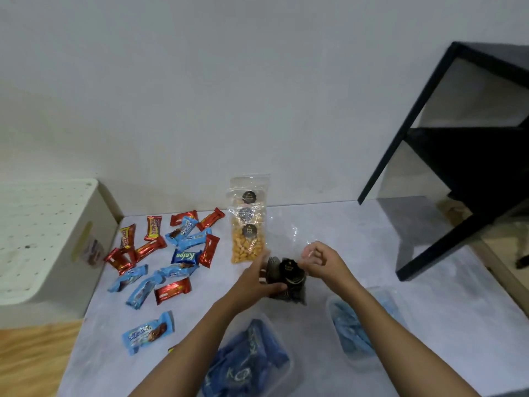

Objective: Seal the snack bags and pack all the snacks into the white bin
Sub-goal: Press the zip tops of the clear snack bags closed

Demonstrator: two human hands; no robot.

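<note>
Pale mat [380, 233] meets white wall [200, 96]. White bin [48, 293] sits well left of dark-snack bag [289, 277]. Left hand [257, 279] grips the bag's side; right hand [323, 262] pinches its clear top.

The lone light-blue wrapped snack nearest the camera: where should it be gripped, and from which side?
Probably from above, across the middle of the light-blue wrapped snack, thumb and fingers on its long edges. It lies flat on the grey surface with both long sides free, and its filled middle looks firmer than the thin crimped ends.
</note>
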